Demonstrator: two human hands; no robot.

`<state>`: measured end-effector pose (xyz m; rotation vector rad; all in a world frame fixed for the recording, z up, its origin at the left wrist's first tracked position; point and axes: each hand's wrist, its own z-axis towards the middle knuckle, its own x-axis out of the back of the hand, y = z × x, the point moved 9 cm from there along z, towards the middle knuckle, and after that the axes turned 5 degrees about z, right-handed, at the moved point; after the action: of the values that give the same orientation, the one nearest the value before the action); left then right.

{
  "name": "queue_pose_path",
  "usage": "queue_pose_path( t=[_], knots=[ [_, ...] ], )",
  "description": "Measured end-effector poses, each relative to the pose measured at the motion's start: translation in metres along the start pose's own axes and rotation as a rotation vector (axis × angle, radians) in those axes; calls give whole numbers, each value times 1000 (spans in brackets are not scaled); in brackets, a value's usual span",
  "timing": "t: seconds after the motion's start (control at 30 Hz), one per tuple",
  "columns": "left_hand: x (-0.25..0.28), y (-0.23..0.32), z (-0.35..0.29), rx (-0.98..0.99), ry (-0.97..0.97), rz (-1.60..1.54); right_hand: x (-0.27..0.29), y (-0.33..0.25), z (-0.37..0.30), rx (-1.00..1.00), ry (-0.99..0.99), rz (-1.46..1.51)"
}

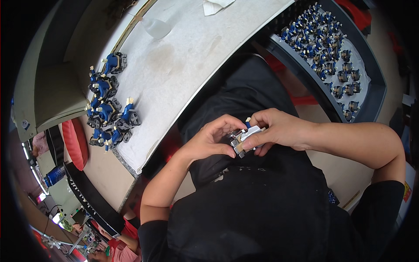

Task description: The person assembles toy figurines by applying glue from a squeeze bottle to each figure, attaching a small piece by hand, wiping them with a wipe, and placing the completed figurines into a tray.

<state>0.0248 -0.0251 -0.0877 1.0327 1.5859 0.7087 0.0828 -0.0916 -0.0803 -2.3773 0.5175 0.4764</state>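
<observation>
Over my lap, both hands come together on one small wheelchair figurine (238,146), with grey and tan parts and a bit of blue showing. My left hand (208,140) curves round its left side, thumb and fingertips against it. My right hand (279,130) pinches it from the other side, the thumb pressed on top. A whitish piece (253,130) lies under the right fingers; whether it belongs to the figurine I cannot tell. My fingers hide much of the figurine.
On the white table (174,70) at the left stands a cluster of blue wheelchair figurines (104,88). A translucent bottle (157,28) and white paper (215,6) lie farther back. At the right, a dark tray (376,89) holds many similar figurines. A co-worker (120,249) sits at lower left.
</observation>
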Motion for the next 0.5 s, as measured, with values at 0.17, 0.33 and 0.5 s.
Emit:
queue_pose_path(
  t=[0.17, 0.33, 0.5],
  knots=[
    [0, -5, 2, -67, -79, 24, -1, 8, 8, -20, -10, -17],
    [2, -9, 4, -58, -110, 21, 2, 9, 13, -47, 7, 5],
    [2, -7, 5, -74, -92, 87, 10, 10, 15, -49, 44, 14]
  ],
)
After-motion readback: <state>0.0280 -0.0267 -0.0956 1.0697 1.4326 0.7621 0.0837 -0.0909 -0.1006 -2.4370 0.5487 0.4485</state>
